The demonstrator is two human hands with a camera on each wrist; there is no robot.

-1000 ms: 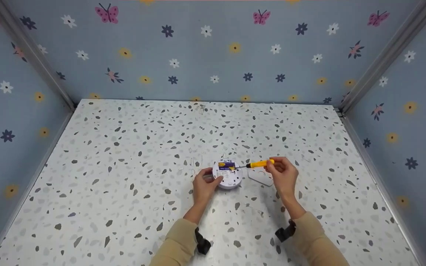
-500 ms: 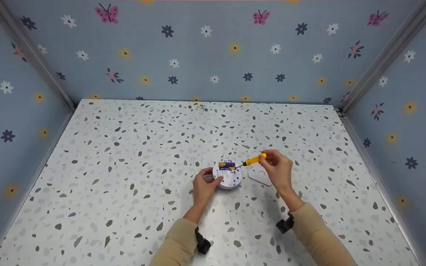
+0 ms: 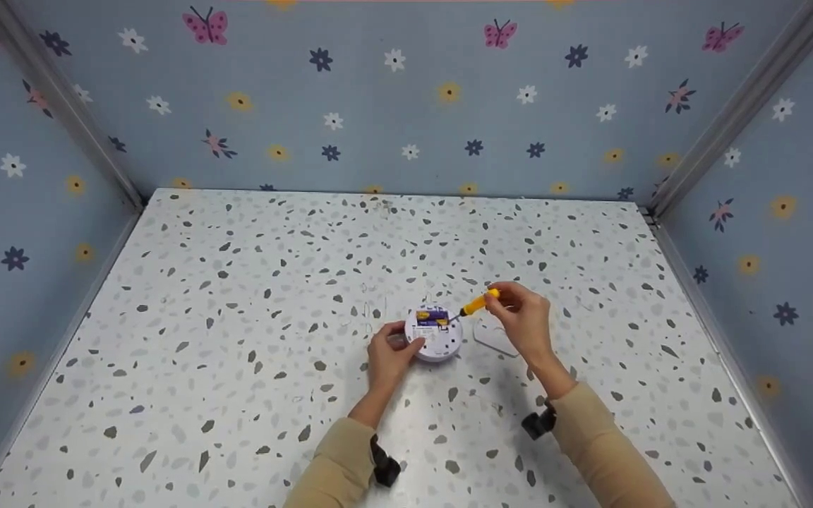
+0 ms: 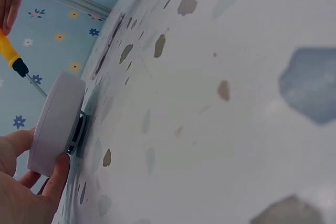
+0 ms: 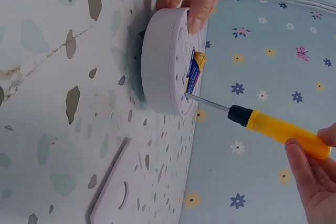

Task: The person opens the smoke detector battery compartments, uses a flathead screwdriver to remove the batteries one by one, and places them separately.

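Observation:
A round white battery-powered device (image 3: 439,347) sits on the table with its battery bay facing up. Blue and yellow batteries (image 3: 430,317) lie side by side in the bay. My left hand (image 3: 391,356) grips the device by its left side, thumb on the top face and fingers around the edge. My right hand (image 3: 528,321) holds a yellow-handled screwdriver (image 3: 476,303) by the end of its handle. In the right wrist view the screwdriver's metal shaft (image 5: 210,103) slants down to the device, its tip at the end of a battery (image 5: 193,72).
A flat white cover (image 3: 492,335) with a curved slot lies on the speckled table (image 3: 272,282), just right of the device and partly under my right hand. Blue flowered panels (image 3: 406,99) wall in the table at the back and both sides.
My right hand has moved left and a little away from me, raising the screwdriver from nearly flat to a steeper tilt. Its tip stays at the battery bay. My left hand holds still.

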